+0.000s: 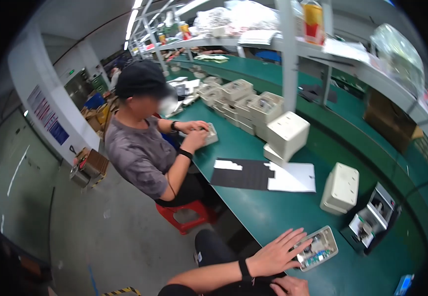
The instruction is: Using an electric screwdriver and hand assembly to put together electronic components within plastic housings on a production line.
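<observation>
My left hand [275,254], a black band at its wrist, reaches over the near left side of an open cream plastic box [331,251]. Its fingers are stretched out and spread, with the fingertips at the box's left edge. Inside the box lie small electronic parts, some green and blue; their details are too small to tell. Below it, by the table edge, my right hand [292,286] shows only in part. Its fingers are curled, and whatever may be in them is hidden.
A closed cream box [340,187] and a black-and-silver bench device [372,219] stand beyond the open box. Stacked cream boxes [268,106] line the green table [243,207]. A seated co-worker [137,143] handles another box at left. A shelf post [287,59] rises behind.
</observation>
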The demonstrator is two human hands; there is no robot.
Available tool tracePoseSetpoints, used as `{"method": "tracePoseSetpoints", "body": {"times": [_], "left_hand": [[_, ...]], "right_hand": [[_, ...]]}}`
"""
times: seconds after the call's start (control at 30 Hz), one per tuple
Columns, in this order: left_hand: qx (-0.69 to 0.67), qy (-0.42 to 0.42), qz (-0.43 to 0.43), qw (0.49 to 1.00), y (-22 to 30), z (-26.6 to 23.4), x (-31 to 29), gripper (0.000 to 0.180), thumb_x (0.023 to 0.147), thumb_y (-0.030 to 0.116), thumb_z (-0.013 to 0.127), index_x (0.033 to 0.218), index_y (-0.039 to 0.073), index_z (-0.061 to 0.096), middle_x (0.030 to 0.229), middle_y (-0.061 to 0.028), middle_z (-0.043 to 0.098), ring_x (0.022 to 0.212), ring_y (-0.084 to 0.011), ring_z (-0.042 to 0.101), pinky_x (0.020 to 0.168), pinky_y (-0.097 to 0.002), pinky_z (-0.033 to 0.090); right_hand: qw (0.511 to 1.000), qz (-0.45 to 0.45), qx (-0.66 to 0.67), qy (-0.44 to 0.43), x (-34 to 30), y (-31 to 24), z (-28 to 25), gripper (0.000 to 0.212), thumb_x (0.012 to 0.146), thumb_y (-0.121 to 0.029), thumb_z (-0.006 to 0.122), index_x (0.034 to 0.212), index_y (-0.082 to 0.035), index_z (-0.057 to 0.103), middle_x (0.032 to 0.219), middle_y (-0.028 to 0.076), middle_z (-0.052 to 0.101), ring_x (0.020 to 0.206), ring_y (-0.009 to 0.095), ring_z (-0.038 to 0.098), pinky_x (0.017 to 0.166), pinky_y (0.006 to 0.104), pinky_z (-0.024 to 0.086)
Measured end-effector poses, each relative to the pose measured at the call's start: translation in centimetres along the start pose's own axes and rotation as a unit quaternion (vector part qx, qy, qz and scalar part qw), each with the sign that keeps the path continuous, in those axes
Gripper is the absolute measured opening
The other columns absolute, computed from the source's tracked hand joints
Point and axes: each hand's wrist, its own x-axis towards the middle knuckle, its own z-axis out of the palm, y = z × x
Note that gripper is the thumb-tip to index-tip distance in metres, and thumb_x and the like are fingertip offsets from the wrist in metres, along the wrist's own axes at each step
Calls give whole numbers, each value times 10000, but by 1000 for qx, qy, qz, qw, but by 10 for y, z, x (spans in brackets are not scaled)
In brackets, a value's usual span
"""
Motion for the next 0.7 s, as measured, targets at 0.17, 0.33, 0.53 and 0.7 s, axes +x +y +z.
{"method": "tracePoseSetpoints", "body": {"times": [0.17,0.33,0.53,0.7], "left_hand": [[17,171,-156,973,-65,-110,-119,438,893,266,794,1256,48,681,1234,-142,707,1163,-320,683,997,-421,548],[92,229,-456,855,-95,-183,-313,208,919,239,772,1019,63,726,979,-129,761,936,-318,732,851,-403,572],[-35,208,-763,611,-16,-259,-466,440,1019,469,625,1013,31,659,982,-228,724,922,-454,667,797,-527,534],[-16,214,-786,580,21,-351,-511,410,1019,449,626,1057,45,679,992,-213,728,935,-445,673,814,-515,539]], "right_hand": [[994,-30,-1,-104,84,-44,44,110,932,-112,729,1004,-29,737,888,168,701,801,397,690,676,441,553],[957,-102,-78,-260,187,-120,99,139,926,-130,745,1029,-37,740,898,166,701,806,388,688,698,426,563],[881,-257,-133,-373,294,-247,217,173,924,-273,732,963,-106,713,819,77,673,746,296,704,615,400,563],[821,-304,-114,-469,349,-345,300,249,957,-334,682,1009,-90,684,829,96,679,761,330,708,648,421,579]]}}
